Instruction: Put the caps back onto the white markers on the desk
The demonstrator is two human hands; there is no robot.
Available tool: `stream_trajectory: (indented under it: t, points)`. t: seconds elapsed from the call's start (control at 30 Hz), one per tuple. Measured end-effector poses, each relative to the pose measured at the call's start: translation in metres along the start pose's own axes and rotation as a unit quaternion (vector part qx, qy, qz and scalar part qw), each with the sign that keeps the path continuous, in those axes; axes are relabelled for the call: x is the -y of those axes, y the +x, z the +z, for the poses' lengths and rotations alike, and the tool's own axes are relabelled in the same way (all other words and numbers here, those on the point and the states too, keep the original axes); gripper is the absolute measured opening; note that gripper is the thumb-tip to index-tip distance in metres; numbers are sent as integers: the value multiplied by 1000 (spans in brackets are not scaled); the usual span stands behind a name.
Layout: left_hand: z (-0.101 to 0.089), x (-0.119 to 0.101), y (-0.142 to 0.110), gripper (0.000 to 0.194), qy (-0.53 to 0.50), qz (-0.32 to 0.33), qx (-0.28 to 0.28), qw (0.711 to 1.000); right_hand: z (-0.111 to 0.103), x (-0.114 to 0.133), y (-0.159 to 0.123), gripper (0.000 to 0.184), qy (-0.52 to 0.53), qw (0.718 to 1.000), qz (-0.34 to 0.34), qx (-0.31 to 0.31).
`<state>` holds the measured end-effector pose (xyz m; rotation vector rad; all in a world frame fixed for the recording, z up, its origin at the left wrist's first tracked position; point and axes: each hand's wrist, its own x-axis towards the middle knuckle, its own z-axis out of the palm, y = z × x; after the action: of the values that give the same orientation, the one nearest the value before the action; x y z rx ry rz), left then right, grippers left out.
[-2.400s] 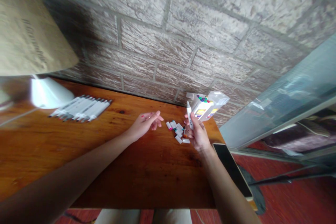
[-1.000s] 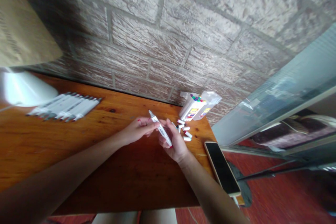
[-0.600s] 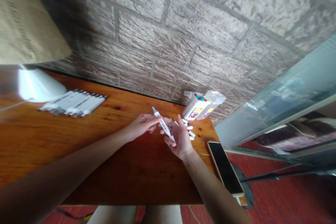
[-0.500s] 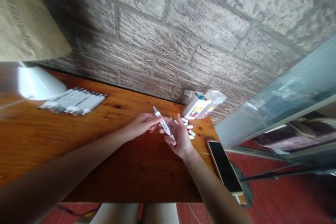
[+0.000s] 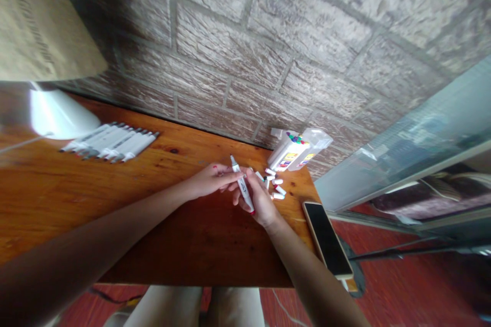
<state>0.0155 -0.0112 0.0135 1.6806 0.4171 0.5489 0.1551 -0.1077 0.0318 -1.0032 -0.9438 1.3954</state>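
My right hand [image 5: 258, 199] is closed round a white marker [image 5: 241, 184] that points up and away over the wooden table [image 5: 115, 199]. My left hand [image 5: 210, 181] reaches in from the left, its fingertips pinched against the upper part of the same marker. Just right of both hands lie several loose white marker caps [image 5: 273, 184]. Behind them a clear plastic marker case [image 5: 297, 150] with coloured markers leans at the brick wall.
A row of several white markers [image 5: 111, 142] lies at the back left beside a white lamp base [image 5: 57, 118] under a tan shade. A phone [image 5: 326, 239] rests near the table's right edge. A glass panel and red floor are to the right.
My right hand carried the marker from beside the case leftward to meet my left hand. The left hand's fingers closed onto it. The marker has tipped more upright in the last half second.
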Motion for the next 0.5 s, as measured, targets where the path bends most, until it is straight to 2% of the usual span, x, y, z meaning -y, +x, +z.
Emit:
stream_trajectory:
  t: [0.1,0.2,0.3,0.43,0.5]
  points:
    - [1,-2,-1,57,0,0,8,1000,-1,-4,-1,41,-22,999,-14,-25]
    - [2,-4,-1,59,21,0,-3,1000,-3,-4,1,35,2,999,-13,-44]
    - [3,-7,-3,53,56,21,-28,998,-5,1,2,30,88,995,8,-53]
    - [9,-10,-10,37,121,107,-116,980,-9,13,4,19,234,968,76,-40]
    - [15,-12,-16,38,163,140,-113,970,-10,18,4,14,276,955,97,-40]
